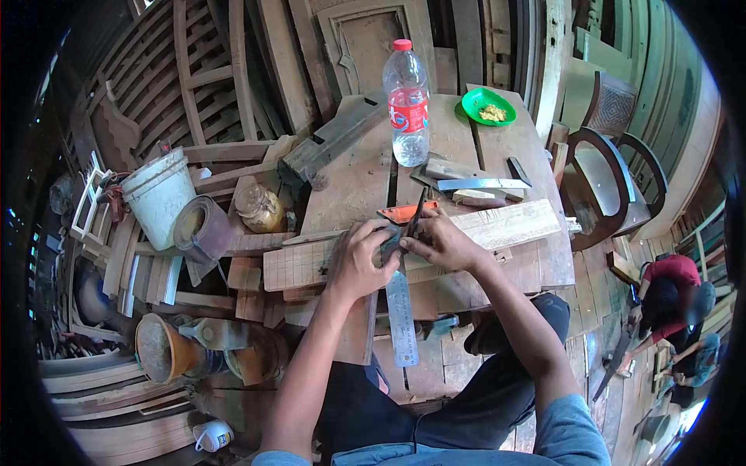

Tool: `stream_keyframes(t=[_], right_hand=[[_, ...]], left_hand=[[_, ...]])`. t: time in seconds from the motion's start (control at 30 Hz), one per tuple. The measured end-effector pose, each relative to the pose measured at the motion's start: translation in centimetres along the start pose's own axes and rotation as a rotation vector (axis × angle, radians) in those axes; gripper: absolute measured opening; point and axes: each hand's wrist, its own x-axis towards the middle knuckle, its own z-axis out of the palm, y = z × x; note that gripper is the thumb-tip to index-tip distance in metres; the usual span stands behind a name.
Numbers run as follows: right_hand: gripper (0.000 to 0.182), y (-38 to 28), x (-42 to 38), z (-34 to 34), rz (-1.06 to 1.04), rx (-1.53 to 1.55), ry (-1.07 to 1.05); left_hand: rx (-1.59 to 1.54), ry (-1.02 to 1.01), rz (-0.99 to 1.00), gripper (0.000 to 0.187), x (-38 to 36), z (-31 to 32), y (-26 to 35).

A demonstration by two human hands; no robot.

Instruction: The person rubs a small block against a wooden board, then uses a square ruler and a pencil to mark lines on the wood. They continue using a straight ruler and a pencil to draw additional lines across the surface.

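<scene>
Left hand: the left hand (359,260) curls over the near edge of the worn brown plank bench (330,208), thumb and fingers pinching a small dark block (391,247).
Right hand: the right hand (441,242) closes thumb and forefinger around a slender dark pointed tool (420,208), its tip upward; its exact kind cannot be told.
Where they meet: block and tool sit between the hands, toward the middle of the near edge, beside a long pale wooden board (517,225).
Steel ruler: the flat silver steel ruler (402,322) hangs past the near edge; its upper end is hidden, so whether it is held cannot be told.
Slip risk: a loosened pinch could drop the block, and a knock could send the ruler floorward.
Cut risk: the tool's point could nick a finger if the hands twist apart.
Bench top: an orange-handled tool (402,212) lies just beyond the hands; a clear red-capped plastic bottle (407,147) stands toward the far edge, a bright green dish (472,102) at the far right corner.
Room: timber, a dirty white bucket (159,203), curved wooden chairs (597,203), two people (674,289) low on the right.
</scene>
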Motion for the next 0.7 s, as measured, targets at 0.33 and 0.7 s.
stream_keyframes(t=[0.33,0.7], right_hand=[[0.038,0.6,-0.3,0.6,-0.017,-0.031,-0.006],[0.037,0.4,-0.2,-0.1,0.036,-0.020,-0.094]], left_hand=[[-0.003,-0.006,-0.011,0.039,0.1,-0.1,0.1],[-0.012,-0.009,-0.015,0.039,0.1,0.0,0.1]])
